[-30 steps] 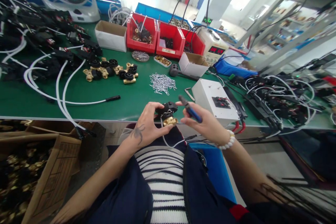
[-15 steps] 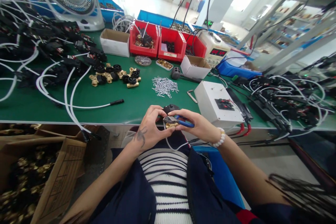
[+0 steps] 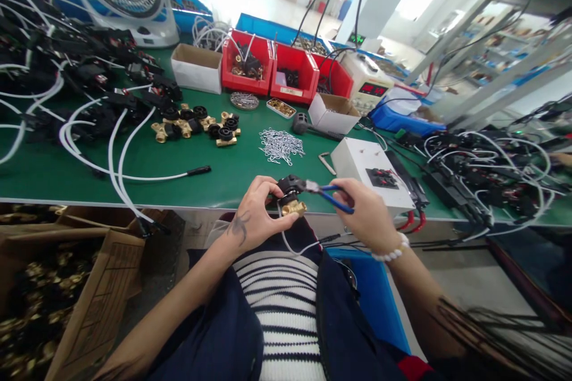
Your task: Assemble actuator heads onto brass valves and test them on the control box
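Note:
Between the thumb and fingers of my left hand (image 3: 260, 211) is a brass valve (image 3: 294, 208) with a black housing (image 3: 290, 185) on top. A white cable (image 3: 292, 249) hangs from this assembly in a loop towards my lap. My right hand (image 3: 367, 214) grips the blue handles of a pair of pliers (image 3: 333, 195). The jaws of the pliers are smeared by motion and lie just right of the black housing; whether they touch it I cannot tell. A pile of small wire clips (image 3: 281, 146) lies on the green bench beyond my hands.
Brass valves with black caps (image 3: 196, 123) stand left of the clips. Behind are red bins (image 3: 248, 62), a white carton (image 3: 196, 68) and a small tray (image 3: 280, 108). A white switch box (image 3: 372, 175) is at right. Cabled black units (image 3: 482, 161) crowd both sides.
My right hand has moved right and away from the valve, taking the pliers off it. The brass valve is now in fuller view, still in my left hand.

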A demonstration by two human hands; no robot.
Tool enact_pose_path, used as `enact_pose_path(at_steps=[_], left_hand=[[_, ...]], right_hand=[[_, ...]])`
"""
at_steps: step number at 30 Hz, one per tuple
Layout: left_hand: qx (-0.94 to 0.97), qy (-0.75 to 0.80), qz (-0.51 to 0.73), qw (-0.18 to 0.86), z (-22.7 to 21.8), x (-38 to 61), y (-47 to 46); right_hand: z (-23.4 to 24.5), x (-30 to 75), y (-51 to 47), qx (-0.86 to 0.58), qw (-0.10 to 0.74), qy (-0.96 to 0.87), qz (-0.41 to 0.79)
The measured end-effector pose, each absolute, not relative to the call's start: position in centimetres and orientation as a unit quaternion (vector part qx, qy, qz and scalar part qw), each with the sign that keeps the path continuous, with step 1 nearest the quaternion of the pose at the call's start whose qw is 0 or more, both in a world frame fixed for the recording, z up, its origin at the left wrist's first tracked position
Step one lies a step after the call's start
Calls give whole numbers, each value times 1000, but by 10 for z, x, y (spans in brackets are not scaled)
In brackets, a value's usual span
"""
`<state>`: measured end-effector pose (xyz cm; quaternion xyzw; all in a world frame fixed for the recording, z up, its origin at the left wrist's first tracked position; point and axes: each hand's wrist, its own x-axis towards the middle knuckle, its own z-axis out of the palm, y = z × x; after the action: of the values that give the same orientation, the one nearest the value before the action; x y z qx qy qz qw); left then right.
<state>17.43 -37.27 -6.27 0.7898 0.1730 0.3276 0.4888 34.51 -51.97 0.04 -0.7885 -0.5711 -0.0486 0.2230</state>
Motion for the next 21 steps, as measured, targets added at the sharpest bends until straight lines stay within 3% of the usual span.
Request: enact_pose_path(at_steps=[4, 6, 9, 10, 15, 17, 20, 21], left_hand=[[792, 168, 328, 487, -62, 175, -372], [792, 169, 328, 487, -62, 175, -372], [791, 173, 328, 486, -62, 175, -371], [791, 174, 329, 486, -62, 175, -371], [795, 166, 331, 481, -63, 176, -370], [797, 162, 331, 479, -63, 177, -370], [798, 162, 332, 477, -62, 177, -370], [798, 162, 332, 476, -62, 177, -370]], right_hand=[[8, 343, -521, -767, 382, -480, -187], [5, 343, -520, -779, 321, -515, -159], [4, 344, -520, -795, 127, -592, -37], [5, 344, -521, -794, 113, -596, -33], [7, 342, -521, -774, 331, -507, -187], [2, 342, -520, -787, 281, -526, -157], [1, 341, -518, -798, 124, -587, -59], [3, 341, -518, -795, 123, -592, -57]])
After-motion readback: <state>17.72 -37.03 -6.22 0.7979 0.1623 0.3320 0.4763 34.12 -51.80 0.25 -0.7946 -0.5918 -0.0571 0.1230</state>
